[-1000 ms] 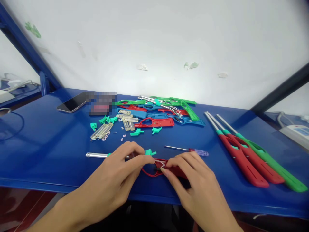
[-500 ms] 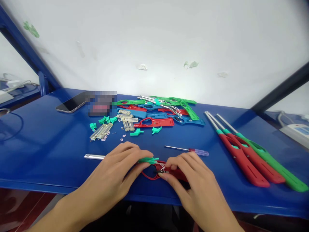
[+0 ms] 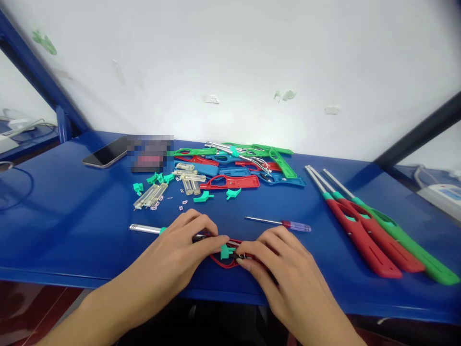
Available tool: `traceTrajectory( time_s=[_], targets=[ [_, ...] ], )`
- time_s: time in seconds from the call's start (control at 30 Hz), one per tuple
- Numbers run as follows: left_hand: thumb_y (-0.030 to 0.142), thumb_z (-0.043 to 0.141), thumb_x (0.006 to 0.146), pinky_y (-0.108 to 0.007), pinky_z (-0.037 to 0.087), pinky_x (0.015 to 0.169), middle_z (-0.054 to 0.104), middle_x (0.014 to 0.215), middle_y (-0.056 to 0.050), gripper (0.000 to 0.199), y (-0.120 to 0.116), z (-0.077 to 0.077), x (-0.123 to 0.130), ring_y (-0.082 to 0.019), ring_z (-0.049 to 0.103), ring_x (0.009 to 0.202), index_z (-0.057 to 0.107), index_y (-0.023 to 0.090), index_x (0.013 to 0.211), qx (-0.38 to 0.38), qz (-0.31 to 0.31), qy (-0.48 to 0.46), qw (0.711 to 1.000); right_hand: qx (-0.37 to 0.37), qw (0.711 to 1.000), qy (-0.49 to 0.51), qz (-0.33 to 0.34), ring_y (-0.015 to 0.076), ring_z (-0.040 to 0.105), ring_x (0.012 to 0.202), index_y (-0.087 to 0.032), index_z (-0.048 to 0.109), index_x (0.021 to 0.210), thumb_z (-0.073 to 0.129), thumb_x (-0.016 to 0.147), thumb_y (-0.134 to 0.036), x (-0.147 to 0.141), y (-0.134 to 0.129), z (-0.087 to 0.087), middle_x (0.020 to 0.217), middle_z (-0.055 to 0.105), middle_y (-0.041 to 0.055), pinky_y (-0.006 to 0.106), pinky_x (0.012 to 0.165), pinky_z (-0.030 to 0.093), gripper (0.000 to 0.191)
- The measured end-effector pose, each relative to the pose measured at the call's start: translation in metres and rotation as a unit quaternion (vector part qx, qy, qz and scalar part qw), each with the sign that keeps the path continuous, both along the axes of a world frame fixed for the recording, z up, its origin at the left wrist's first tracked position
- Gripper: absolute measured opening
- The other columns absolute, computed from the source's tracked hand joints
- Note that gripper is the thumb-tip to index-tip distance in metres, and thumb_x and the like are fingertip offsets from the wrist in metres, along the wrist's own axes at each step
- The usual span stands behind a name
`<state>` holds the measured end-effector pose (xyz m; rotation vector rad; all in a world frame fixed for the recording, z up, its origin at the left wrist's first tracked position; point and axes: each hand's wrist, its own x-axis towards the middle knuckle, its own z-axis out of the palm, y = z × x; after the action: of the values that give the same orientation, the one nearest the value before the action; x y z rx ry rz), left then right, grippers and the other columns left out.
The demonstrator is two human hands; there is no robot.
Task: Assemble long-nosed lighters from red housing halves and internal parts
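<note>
"What's nearest?"
"Red shell (image 3: 226,265), under both hands by the tabletop's (image 3: 90,240) front edge: wires (image 3: 240,255) in it, one green trigger (image 3: 225,252) over its loop."
"Fingers?"
"Left hand (image 3: 183,250), narrow at the trigger; right hand (image 3: 283,262), narrow at the wires. Gripping? Can't tell."
"Beyond?"
"Three lighters (image 3: 363,242) near the right edge, one screwdriver (image 3: 295,226), one phone (image 3: 106,154) toward the far left corner."

Patchy white wall (image 3: 245,57), blue table (image 3: 72,216)

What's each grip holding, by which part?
Left grip: green trigger, seemingly by its upper edge. Right grip: at the red casing beside its finger loop; exact hold hidden.
</note>
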<state>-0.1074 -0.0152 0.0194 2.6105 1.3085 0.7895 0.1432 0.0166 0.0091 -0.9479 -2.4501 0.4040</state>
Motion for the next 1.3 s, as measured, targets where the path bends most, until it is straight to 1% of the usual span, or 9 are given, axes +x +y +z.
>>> traceTrajectory(
  time_s=[0.1,0.2,0.4,0.5,0.6,0.77,0.9,1.13,1.3],
  targets=[
    [-0.002,0.042,0.107,-0.031,0.048,0.095,0.061,0.117,-0.006,0.045,-0.001,-0.002,-0.002,-0.02,0.053,0.108,0.066,0.024,0.134,-0.005,-0.005,0.01,1.0,0.008,1.0,-0.005,0.006,0.024,0.058,0.091,-0.028,0.066,0.111,0.048,0.113,-0.027,0.0,0.0,0.0,0.099,0.069,0.0026,0.041,0.083,0.047,0.018],
    [-0.004,0.042,0.105,-0.032,0.047,0.097,0.062,0.114,-0.006,0.047,-0.002,-0.004,-0.002,-0.02,0.052,0.106,0.066,0.022,0.136,0.004,-0.008,0.012,1.0,0.014,1.0,0.0,0.004,0.0237,0.058,0.091,-0.027,0.064,0.109,0.049,0.113,-0.026,0.0,0.0,0.0,0.099,0.069,0.0023,0.04,0.081,0.046,0.015],
    [-0.003,0.041,0.106,-0.033,0.047,0.092,0.063,0.108,-0.005,0.045,-0.002,-0.008,0.0,-0.02,0.051,0.095,0.066,0.022,0.134,0.004,0.0,0.007,1.0,0.013,1.0,0.024,-0.006,0.022,0.058,0.091,-0.026,0.06,0.105,0.055,0.11,-0.024,-0.001,0.0,0.001,0.098,0.069,-0.0011,0.038,0.08,0.045,0.007],
    [-0.005,0.041,0.104,-0.033,0.045,0.092,0.061,0.107,-0.004,0.049,-0.004,-0.012,0.0,-0.019,0.05,0.093,0.064,0.023,0.137,0.016,0.005,0.006,1.0,-0.005,0.999,0.035,-0.01,0.0211,0.058,0.091,-0.026,0.057,0.102,0.056,0.11,-0.024,-0.001,-0.001,0.0,0.098,0.069,-0.0019,0.036,0.079,0.045,0.009],
    [-0.005,0.042,0.104,-0.034,0.045,0.093,0.061,0.107,-0.004,0.05,-0.005,-0.014,0.0,-0.019,0.05,0.093,0.064,0.024,0.138,0.014,0.006,0.009,1.0,-0.007,0.999,0.036,-0.012,0.0213,0.058,0.09,-0.026,0.055,0.099,0.055,0.11,-0.024,-0.002,-0.001,0.001,0.095,0.067,-0.0016,0.036,0.077,0.046,0.011],
    [-0.003,0.042,0.105,-0.033,0.045,0.091,0.061,0.107,-0.004,0.048,-0.005,-0.012,0.002,-0.02,0.051,0.094,0.064,0.025,0.138,0.008,0.012,0.015,1.0,-0.012,1.0,0.024,-0.013,0.0223,0.06,0.091,-0.026,0.053,0.097,0.053,0.111,-0.024,-0.002,0.0,0.003,0.095,0.067,0.0005,0.036,0.077,0.047,0.014],
    [-0.005,0.042,0.104,-0.034,0.044,0.092,0.06,0.107,-0.005,0.048,-0.005,-0.012,0.002,-0.02,0.05,0.094,0.064,0.023,0.137,0.013,0.003,0.016,1.0,-0.011,1.0,0.023,-0.014,0.0223,0.062,0.089,-0.026,0.054,0.097,0.052,0.111,-0.026,-0.002,0.001,0.003,0.094,0.066,0.0016,0.036,0.076,0.048,0.014],
    [-0.005,0.043,0.104,-0.033,0.043,0.089,0.061,0.105,-0.004,0.047,-0.004,-0.009,0.002,-0.02,0.05,0.094,0.064,0.022,0.136,0.011,0.002,0.014,1.0,-0.033,0.999,0.028,-0.015,0.0215,0.06,0.09,-0.026,0.052,0.099,0.051,0.112,-0.025,-0.001,0.0,0.0,0.096,0.064,0.0011,0.036,0.076,0.048,0.013],
    [-0.003,0.045,0.105,-0.032,0.044,0.087,0.061,0.103,-0.004,0.042,-0.002,-0.007,0.004,-0.019,0.05,0.092,0.065,0.022,0.132,0.014,-0.001,-0.009,1.0,-0.041,0.999,0.029,-0.021,0.0212,0.06,0.089,-0.027,0.052,0.1,0.052,0.112,-0.026,-0.001,-0.001,0.0,0.097,0.063,0.0007,0.036,0.075,0.048,0.012]
  ],
)
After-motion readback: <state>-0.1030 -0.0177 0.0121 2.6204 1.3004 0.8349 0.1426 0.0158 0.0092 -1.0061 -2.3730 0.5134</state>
